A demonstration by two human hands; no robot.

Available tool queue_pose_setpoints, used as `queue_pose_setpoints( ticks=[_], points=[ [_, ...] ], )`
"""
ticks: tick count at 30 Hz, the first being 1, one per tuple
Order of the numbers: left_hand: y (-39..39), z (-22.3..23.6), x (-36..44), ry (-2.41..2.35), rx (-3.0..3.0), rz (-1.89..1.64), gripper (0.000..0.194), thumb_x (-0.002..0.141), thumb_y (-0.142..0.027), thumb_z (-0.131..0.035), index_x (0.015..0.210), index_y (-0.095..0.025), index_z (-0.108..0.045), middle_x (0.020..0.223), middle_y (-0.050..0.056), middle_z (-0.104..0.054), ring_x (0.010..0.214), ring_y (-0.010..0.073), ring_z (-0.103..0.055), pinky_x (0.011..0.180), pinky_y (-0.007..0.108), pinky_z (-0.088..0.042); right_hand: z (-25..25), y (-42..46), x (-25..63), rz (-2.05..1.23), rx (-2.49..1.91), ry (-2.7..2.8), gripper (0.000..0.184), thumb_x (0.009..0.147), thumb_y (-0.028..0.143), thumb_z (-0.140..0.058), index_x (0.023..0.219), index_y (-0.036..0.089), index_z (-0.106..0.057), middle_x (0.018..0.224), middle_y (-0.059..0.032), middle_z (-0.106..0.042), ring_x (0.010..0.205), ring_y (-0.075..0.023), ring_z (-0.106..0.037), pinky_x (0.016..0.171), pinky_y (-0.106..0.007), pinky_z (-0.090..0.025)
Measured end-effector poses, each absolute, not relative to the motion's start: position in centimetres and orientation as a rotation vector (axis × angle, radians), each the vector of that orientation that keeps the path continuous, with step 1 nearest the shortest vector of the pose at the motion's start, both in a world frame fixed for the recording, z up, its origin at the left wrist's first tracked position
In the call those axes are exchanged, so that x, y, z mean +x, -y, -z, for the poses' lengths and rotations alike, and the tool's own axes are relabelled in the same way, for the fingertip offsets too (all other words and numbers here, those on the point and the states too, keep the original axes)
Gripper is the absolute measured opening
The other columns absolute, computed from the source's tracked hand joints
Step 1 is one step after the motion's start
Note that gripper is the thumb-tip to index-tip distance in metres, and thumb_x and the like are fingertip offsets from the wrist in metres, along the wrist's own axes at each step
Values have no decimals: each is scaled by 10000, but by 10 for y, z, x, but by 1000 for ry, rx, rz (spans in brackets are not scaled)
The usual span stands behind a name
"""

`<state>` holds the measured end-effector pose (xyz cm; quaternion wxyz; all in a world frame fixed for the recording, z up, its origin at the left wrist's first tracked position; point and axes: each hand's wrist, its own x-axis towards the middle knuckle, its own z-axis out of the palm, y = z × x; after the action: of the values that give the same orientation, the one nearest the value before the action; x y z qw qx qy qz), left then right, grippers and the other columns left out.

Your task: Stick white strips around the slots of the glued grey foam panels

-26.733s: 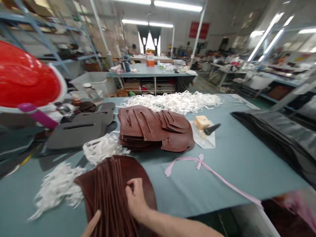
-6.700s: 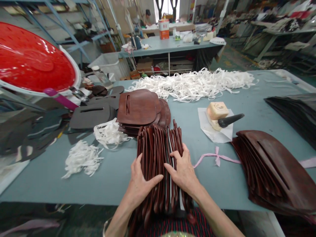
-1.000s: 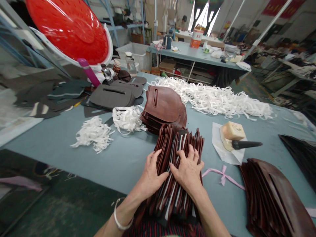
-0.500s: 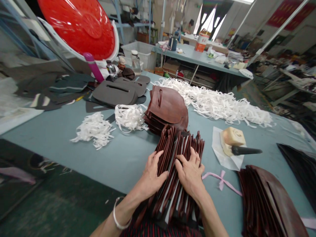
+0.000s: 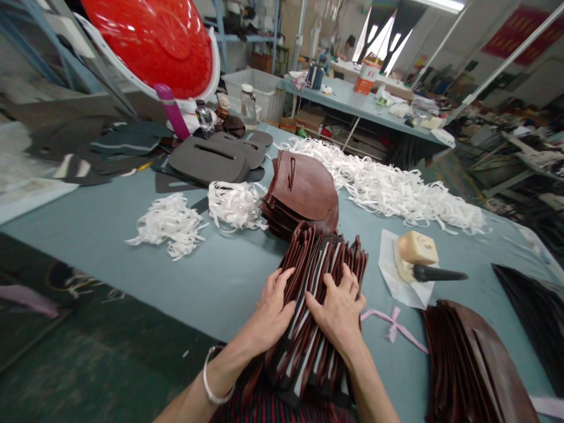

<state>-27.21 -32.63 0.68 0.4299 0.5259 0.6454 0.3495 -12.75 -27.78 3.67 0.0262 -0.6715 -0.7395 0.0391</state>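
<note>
A row of brown leather pieces [image 5: 324, 249], standing on edge with white and black strips between them, runs from the table toward my body. My left hand [image 5: 274, 305] rests on the left side of the row, fingers apart. On the right side lies my right hand [image 5: 338, 302], its fingers spread and bent over the edges, thumb pointing left. Both hands touch the pieces without closing round any. Just beyond sits a pile of brown leather flaps [image 5: 304, 185] with a slot in the top one.
White tape bundles [image 5: 170, 226] lie left, and a long white tape heap [image 5: 396, 191] stretches behind. On the right are a cream block [image 5: 418, 247], a black-handled tool [image 5: 440, 274], a pink ribbon [image 5: 394, 324] and more brown leather pieces [image 5: 478, 364]. Grey slotted pieces [image 5: 209, 160] lie back left.
My right thumb has shifted left across the edges, and the fingers have spread a little. The strips between the pieces show more on the left. The view has tilted slightly.
</note>
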Motion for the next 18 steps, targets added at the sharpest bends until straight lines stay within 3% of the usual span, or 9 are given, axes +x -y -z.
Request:
queue_pose_setpoints(
  ticks=[4, 6, 9, 12, 15, 18],
  points=[
    [326, -7, -274, -1596, 1294, -870, 526, 896, -302, -432, 1402, -284, -287, 1455, 89, -261, 1399, 243, -220, 1147, 502, -223, -35, 279, -127, -102, -2014, 2231, 713, 750, 414, -622, 1383, 221, -358, 1480, -175, -243, 1348, -344, -248, 958, -551, -342],
    [326, -6, -275, -1595, 1284, -867, 499, 920, -386, -407, 1396, -287, -297, 1451, 84, -265, 1399, 232, -217, 1155, 490, -209, -36, 280, -127, -86, -1975, 2267, 755, 764, 382, -627, 1432, 282, -289, 1505, -162, -191, 1360, -350, -226, 951, -547, -345],
    [325, -5, -276, -1581, 1279, -873, 483, 939, -433, -354, 1394, -277, -301, 1438, 84, -275, 1396, 209, -217, 1166, 465, -192, -37, 280, -128, -101, -1949, 2360, 510, 796, 381, -624, 1288, 393, -492, 1527, -116, -150, 1369, -383, -192, 933, -571, -339],
    [325, -5, -278, -1561, 1267, -860, 484, 949, -440, -316, 1401, -268, -293, 1443, 85, -259, 1398, 197, -204, 1173, 455, -171, -40, 279, -131, -138, -1968, 2360, 269, 845, 430, -577, 1106, 392, -630, 1528, -96, -160, 1373, -388, -179, 930, -585, -331],
    [325, -3, -278, -1552, 1265, -858, 475, 960, -444, -267, 1405, -278, -293, 1450, 76, -257, 1402, 186, -190, 1176, 452, -155, -44, 278, -137, -162, -2012, 2300, 262, 913, 468, -458, 1068, 382, -650, 1521, -96, -198, 1371, -373, -200, 935, -602, -319],
    [326, -2, -278, -1559, 1270, -851, 475, 949, -412, -324, 1406, -287, -289, 1458, 76, -249, 1401, 205, -191, 1166, 472, -172, -46, 278, -143, -187, -2019, 2268, 343, 900, 554, -429, 1056, 353, -659, 1515, -113, -213, 1369, -380, -203, 946, -621, -299]
  ],
)
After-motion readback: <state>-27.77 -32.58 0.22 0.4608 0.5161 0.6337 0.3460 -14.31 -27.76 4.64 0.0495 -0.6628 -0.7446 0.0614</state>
